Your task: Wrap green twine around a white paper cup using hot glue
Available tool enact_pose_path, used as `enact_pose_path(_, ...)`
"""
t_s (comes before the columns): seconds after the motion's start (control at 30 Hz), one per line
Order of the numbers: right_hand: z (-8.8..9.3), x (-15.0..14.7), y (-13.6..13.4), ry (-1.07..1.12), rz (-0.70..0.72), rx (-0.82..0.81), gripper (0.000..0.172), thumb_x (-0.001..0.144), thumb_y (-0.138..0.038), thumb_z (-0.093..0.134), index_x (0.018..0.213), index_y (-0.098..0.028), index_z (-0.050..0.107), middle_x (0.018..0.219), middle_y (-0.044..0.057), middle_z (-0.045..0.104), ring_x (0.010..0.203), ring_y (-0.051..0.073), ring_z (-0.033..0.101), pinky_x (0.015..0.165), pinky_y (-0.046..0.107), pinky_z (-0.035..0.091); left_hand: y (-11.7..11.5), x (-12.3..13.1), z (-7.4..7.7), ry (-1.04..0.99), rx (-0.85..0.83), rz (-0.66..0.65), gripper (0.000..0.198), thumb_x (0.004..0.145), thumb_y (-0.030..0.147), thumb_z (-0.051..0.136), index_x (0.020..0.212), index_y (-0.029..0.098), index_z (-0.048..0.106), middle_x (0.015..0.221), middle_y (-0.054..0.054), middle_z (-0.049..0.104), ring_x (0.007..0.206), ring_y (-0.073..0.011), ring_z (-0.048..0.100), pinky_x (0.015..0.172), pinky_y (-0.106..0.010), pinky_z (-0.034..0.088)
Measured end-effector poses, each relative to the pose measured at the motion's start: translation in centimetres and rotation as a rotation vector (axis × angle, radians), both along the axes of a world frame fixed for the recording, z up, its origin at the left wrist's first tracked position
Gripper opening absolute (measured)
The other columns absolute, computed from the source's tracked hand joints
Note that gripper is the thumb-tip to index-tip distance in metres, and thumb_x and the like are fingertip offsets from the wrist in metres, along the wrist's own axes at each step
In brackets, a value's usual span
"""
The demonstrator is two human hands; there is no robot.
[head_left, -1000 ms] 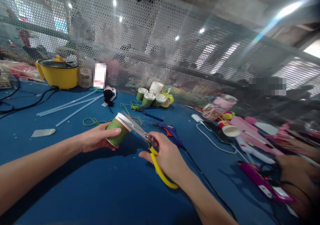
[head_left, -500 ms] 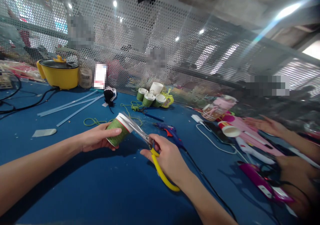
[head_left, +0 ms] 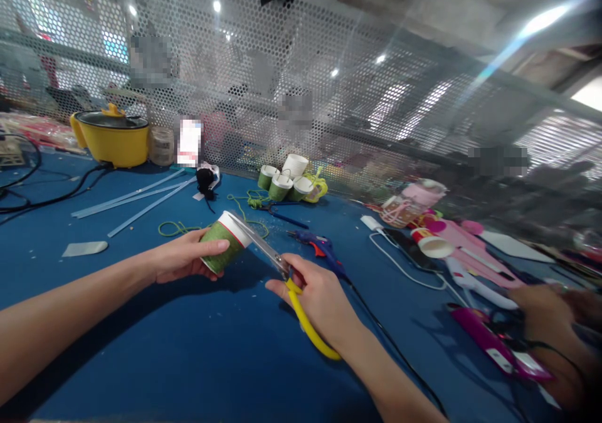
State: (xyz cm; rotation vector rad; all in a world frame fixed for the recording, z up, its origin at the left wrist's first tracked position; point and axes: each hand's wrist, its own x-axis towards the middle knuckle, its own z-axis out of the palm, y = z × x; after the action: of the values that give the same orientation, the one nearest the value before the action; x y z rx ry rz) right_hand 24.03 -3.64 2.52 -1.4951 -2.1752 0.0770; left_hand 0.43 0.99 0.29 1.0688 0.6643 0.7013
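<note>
In the head view, the scissors (head_left: 282,266) could slip along the green cup's (head_left: 226,257) white rim and nick the left thumb if the cup rolled; too tight a squeeze could dent its wall. The left hand's (head_left: 185,259) fingers part just cup-wide, grasping it above the worktop (head_left: 188,360). The right hand's (head_left: 322,294) fingers curl round the scissors' yellow handles, the blades looking nearly closed.

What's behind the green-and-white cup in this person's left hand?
Beyond the cup, green yarn trails over the blue table. Whatever lies directly behind the cup and left hand is covered.
</note>
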Motion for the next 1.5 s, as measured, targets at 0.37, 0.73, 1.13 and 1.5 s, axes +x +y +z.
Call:
enact_pose_path(0.37, -0.1, 0.0, 0.2, -0.060, -0.020, -0.056, 0.055, 0.058, -0.046, 0.076, 0.099, -0.016, 0.056, 0.089, 0.009, 0.061, 0.081, 0.022, 0.058, 0.072, 0.034, 0.047, -0.2, 0.1, 0.1, 0.094, 0.059, -0.008, 0.051, 0.070, 0.047, 0.068, 0.107, 0.016, 0.052, 0.082, -0.004, 0.058, 0.065, -0.0154, 0.058, 0.055, -0.026, 0.043)
enact_pose_path(0.73, 0.1, -0.3, 0.0, -0.071, -0.064, -0.078, 0.042, 0.063, -0.048, 0.071, 0.090, -0.018, 0.059, 0.073, 0.003, 0.059, 0.063, 0.017, 0.055, 0.058, 0.027, 0.044, -0.6, 0.5, 0.2, 0.201, 0.146, 0.053, 0.056, 0.070, 0.048, 0.067, 0.113, 0.017, 0.049, 0.086, -0.004, 0.057, 0.071, -0.0168, 0.056, 0.056, -0.026, 0.044)
enact_pose_path(1.13, 0.0, -0.2, -0.3, -0.081, -0.037, -0.004, 0.030, 0.074, -0.047, 0.061, 0.085, -0.019, 0.061, 0.061, 0.000, 0.057, 0.052, 0.013, 0.052, 0.049, 0.023, 0.039, 0.0, 0.1, 0.4, 0.188, 0.169, 0.045, 0.058, 0.069, 0.048, 0.067, 0.114, 0.017, 0.048, 0.094, -0.008, 0.057, 0.075, -0.0189, 0.058, 0.060, -0.029, 0.046)
enact_pose_path(1.5, -0.6, -0.3, 0.0, -0.012, 0.024, -0.014, 0.049, 0.062, -0.045, 0.073, 0.097, -0.016, 0.054, 0.080, 0.005, 0.060, 0.069, 0.018, 0.057, 0.061, 0.028, 0.046, -0.4, 0.1, 0.3, 0.055, 0.016, -0.077, 0.047, 0.070, 0.045, 0.069, 0.102, 0.015, 0.053, 0.081, -0.005, 0.060, 0.063, -0.0159, 0.060, 0.055, -0.029, 0.047)
